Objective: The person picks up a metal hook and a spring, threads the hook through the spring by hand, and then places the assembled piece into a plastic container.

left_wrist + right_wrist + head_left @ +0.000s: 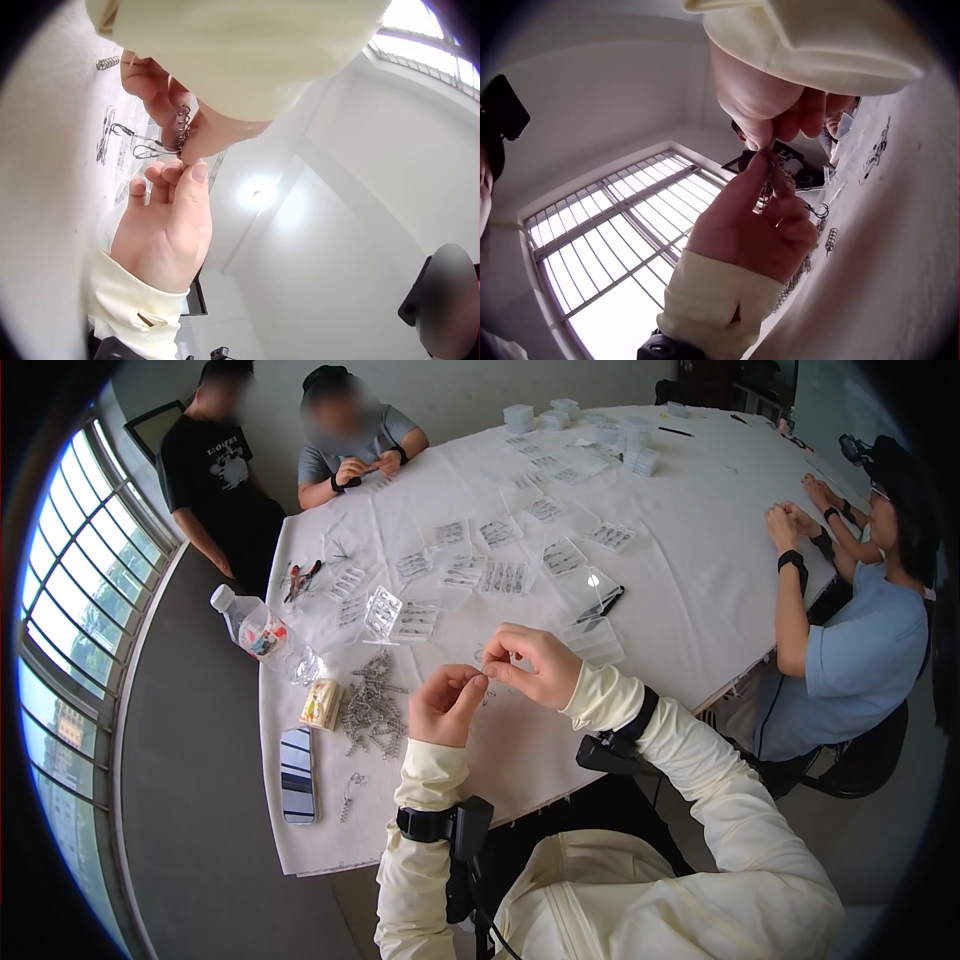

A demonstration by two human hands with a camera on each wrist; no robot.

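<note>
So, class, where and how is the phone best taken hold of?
Probably by its long edges, at the middle, from above its near end: the phone lies flat and narrow, with the yellow-and-white pack close beyond its far end.

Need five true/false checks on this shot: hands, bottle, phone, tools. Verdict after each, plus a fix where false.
1. The left hand pinches a coiled spring. True.
2. The right hand is far from the left. False: the fingertips of both come together.
3. The bottle is uncapped. False: a white cap is on it.
4. In the head view, the phone lies left of the spring pile. True.
5. A red-handled tool lies on the tablecloth. True.
</note>
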